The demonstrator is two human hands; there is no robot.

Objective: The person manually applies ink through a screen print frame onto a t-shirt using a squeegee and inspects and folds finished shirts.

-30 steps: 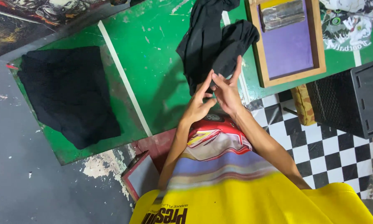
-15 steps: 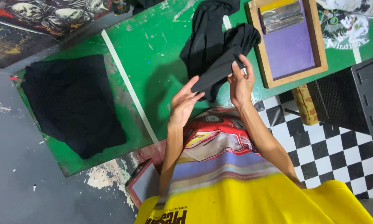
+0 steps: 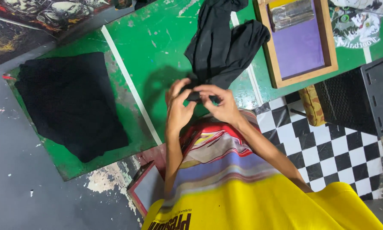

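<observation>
Black garment (image 3: pixel 225 47): crumpled dark fabric, lying bunched on the green surface (image 3: pixel 157 47), its upper part spread toward the far edge, its lower end gathered at the near edge where both hands meet.

Left hand (image 3: pixel 178 108): raised over the near edge of the surface, fingers (image 3: pixel 184 87) curled and closed on the lower end of the black garment.

Right hand (image 3: pixel 221 104): just beside the left hand and touching it at the fingertips, fingers bent and pinching the same dark fold of the garment.

Flat black cloth (image 3: pixel 70 104): a second dark piece, laid smooth on the left part of the surface, well apart from the hands, beyond a white painted line (image 3: pixel 129 83) that crosses the green paint.

Wooden printing frame (image 3: pixel 300 42): pale wood border around a purple mesh panel, resting on the surface to the right of the garment; a squeegee-like bar (image 3: pixel 293 12) lies inside at its far end.

Printed green cloth (image 3: pixel 357 25): white and dark design, at the far right of the surface.

Checkered floor (image 3: pixel 332 140): black and white tiles, below the right of the surface.

Black crate (image 3: pixel 372 98): standing on the checkered floor, right edge of view.

Wearer's shirt (image 3: pixel 251 196): yellow with striped and red upper part, filling the lower foreground.
</observation>
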